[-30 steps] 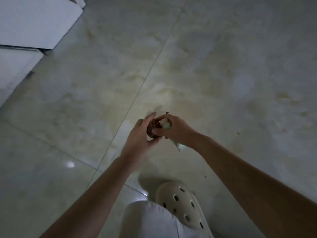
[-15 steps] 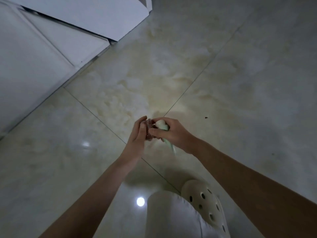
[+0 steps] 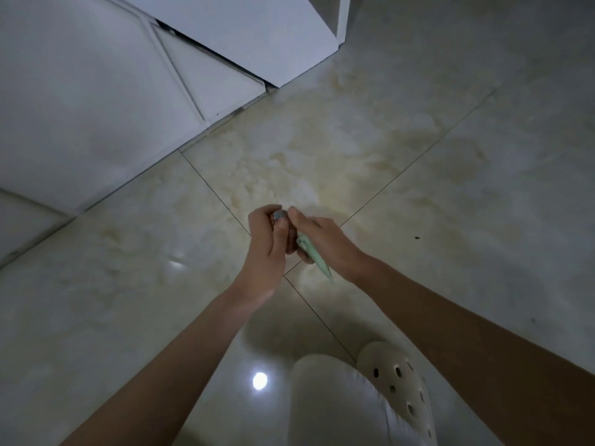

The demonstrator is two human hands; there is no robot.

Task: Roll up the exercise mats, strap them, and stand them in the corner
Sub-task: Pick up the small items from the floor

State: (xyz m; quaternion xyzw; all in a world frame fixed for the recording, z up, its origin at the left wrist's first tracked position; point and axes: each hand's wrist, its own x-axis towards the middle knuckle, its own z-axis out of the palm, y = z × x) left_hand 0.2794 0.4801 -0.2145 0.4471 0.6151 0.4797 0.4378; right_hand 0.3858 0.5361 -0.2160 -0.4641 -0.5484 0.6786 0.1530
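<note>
Floor point(image 3: 418, 156): left hand point(image 3: 267, 252) holds dark lump point(image 3: 278, 217), right hand point(image 3: 326, 243) green strip point(image 3: 314, 257)

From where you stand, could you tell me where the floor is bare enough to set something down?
Bare tile lies right of the right hand, past a small dark speck, and left of the left hand up to the white cabinet. It is crowded only by the clog and around the held green strip.

floor point(image 3: 418, 140): glossy cream marble-look tiles, thin dark grout lines | furniture: white cabinet point(image 3: 80, 91) upper left, panelled fronts | light: dim, 1 round lamp reflection point(image 3: 260, 380) on tile
</note>
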